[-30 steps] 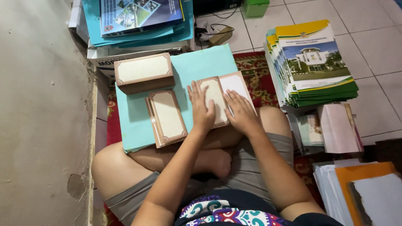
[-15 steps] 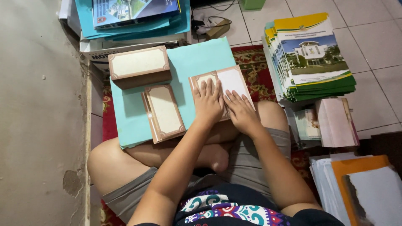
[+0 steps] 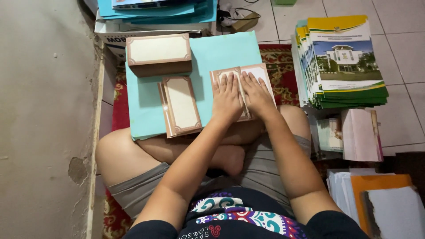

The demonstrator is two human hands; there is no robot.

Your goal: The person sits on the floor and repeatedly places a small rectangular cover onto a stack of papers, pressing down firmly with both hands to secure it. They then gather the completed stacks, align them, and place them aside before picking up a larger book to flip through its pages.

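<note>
Both hands lie flat and open, grasping nothing: the left hand [image 3: 227, 98] and right hand [image 3: 256, 94] press side by side on a flattened brown-bordered cardboard box [image 3: 261, 76] at the turquoise sheet's [image 3: 221, 51] 4 o'clock corner. Another flat box [image 3: 180, 105] lies at 9 o'clock from the hands; an assembled box [image 3: 158, 54] stands at 10 o'clock.

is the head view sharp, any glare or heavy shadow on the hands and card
Head view: sharp and evenly lit, no glare; the left hand and right hand cast only soft shadows on the cream, brown-bordered folded card; the brown box throws a faint shadow on the turquoise sheet.
</note>
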